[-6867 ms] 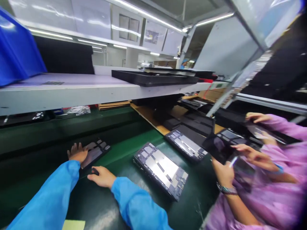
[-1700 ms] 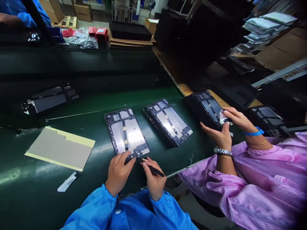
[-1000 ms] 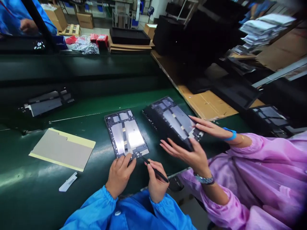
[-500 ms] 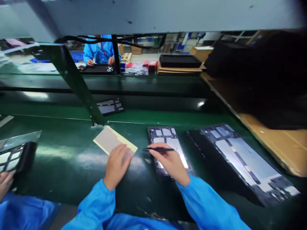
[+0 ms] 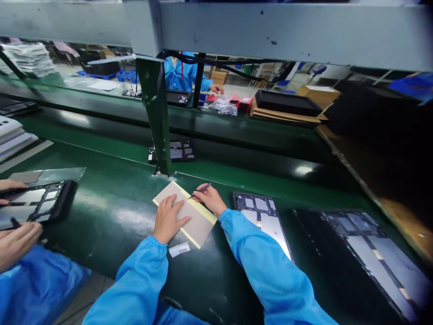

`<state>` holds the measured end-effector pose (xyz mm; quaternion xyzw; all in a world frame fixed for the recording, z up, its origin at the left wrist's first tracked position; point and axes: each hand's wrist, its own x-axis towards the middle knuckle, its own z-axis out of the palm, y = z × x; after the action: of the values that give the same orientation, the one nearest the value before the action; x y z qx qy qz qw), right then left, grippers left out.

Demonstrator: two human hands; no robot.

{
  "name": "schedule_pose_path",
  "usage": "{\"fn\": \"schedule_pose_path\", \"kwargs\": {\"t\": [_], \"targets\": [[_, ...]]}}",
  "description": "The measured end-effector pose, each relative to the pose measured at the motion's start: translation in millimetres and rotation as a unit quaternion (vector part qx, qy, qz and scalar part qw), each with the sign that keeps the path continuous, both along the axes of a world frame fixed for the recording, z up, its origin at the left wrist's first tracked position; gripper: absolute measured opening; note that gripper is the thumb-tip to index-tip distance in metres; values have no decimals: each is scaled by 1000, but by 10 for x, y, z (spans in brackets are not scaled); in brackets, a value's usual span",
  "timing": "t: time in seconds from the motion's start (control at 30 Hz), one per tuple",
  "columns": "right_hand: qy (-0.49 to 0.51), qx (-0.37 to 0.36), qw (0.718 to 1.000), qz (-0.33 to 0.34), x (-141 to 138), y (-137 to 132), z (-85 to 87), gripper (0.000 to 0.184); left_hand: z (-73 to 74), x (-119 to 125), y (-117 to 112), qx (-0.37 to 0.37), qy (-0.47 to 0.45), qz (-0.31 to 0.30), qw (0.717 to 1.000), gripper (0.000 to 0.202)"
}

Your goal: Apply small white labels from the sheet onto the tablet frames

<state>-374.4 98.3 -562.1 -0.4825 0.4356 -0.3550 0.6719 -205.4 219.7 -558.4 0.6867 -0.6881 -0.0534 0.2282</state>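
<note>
My left hand (image 5: 169, 219) lies with spread fingers on a beige sheet (image 5: 203, 222) edged with pale yellow strips. In my right hand (image 5: 209, 198) are dark tweezers (image 5: 203, 188), pinched between the fingers, with their tip at the sheet's upper yellow strip. Whether the tip grips anything is too small to tell. A small white barcode label (image 5: 179, 249) is on the green bench just below the sheet. To the right of my right hand lies a tablet-like device with its inside exposed (image 5: 257, 203), partly covered by my sleeve.
A larger opened device (image 5: 375, 253) on a black block is at far right, near a cardboard edge (image 5: 399, 212). A green post (image 5: 157, 122) rises behind the sheet, beside another device (image 5: 182, 151). At left, a co-worker's hands (image 5: 20, 241) work on a device (image 5: 37, 203).
My right hand has moved left with the tweezers, from above the device to the sheet. The view has swung left, and the barcode label now shows. My left hand stays on the sheet.
</note>
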Motion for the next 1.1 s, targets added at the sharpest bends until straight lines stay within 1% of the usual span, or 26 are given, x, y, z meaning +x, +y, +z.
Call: {"fn": "schedule_pose_path", "kwargs": {"t": [0.1, 0.2, 0.27, 0.33, 0.4, 0.47, 0.5, 0.57, 0.63, 0.67, 0.73, 0.8, 0.83, 0.9, 0.97, 1.03, 1.1], "targets": [[-3, -2, 1000, -3, 6, -6, -24, 47, 19, 2, -4, 6, 1, 3, 1000, 56], [-9, -6, 1000, -7, 83, -15, -24, 47, 19, -16, -9, 7, -2, 4, 1000, 56], [-14, -11, 1000, -12, 114, 5, 33, 47, 12, 0, -21, 9, -7, 3, 1000, 56], [-20, -20, 999, -23, 39, 65, 158, 46, 14, 53, -34, 12, -12, 0, 1000, 55], [-28, -38, 998, -37, -211, 175, 339, 45, 45, 111, -32, 5, -15, -11, 1000, 53], [-32, -70, 996, -42, -636, 345, 536, 41, 120, 95, 6, -33, -13, -27, 999, 47], [-30, -84, 995, -40, -891, 454, 626, 38, 173, 35, 46, -63, -6, -39, 997, 41], [-12, -97, 994, -42, -1409, 712, 756, 34, 295, -216, 179, -126, 29, -76, 989, 27], [17, -88, 994, -62, -1848, 989, 801, 33, 402, -618, 374, -140, 86, -159, 974, 17], [31, -79, 994, -73, -2016, 1121, 791, 32, 432, -852, 479, -129, 108, -204, 964, 17], [48, -64, 993, -87, -2240, 1347, 725, 32, 425, -1306, 654, -102, 112, -277, 949, 33], [50, -52, 994, -88, -2334, 1507, 630, 30, 335, -1644, 730, -88, 96, -312, 941, 44], [48, -49, 994, -84, -2347, 1562, 584, 30, 273, -1744, 726, -85, 88, -314, 941, 44], [44, -53, 995, -72, -2334, 1626, 505, 30, 158, -1801, 663, -81, 82, -297, 948, 38], [49, -67, 995, -59, -2297, 1642, 443, 31, 88, -1723, 582, -74, 86, -279, 954, 30], [55, -88, 993, -54, -2254, 1626, 395, 29, 68, -1602, 532, -69, 95, -265, 957, 24], [63, -110, 991, -52, -2210, 1593, 356, 27, 70, -1512, 519, -66, 107, -248, 961, 25]]}}
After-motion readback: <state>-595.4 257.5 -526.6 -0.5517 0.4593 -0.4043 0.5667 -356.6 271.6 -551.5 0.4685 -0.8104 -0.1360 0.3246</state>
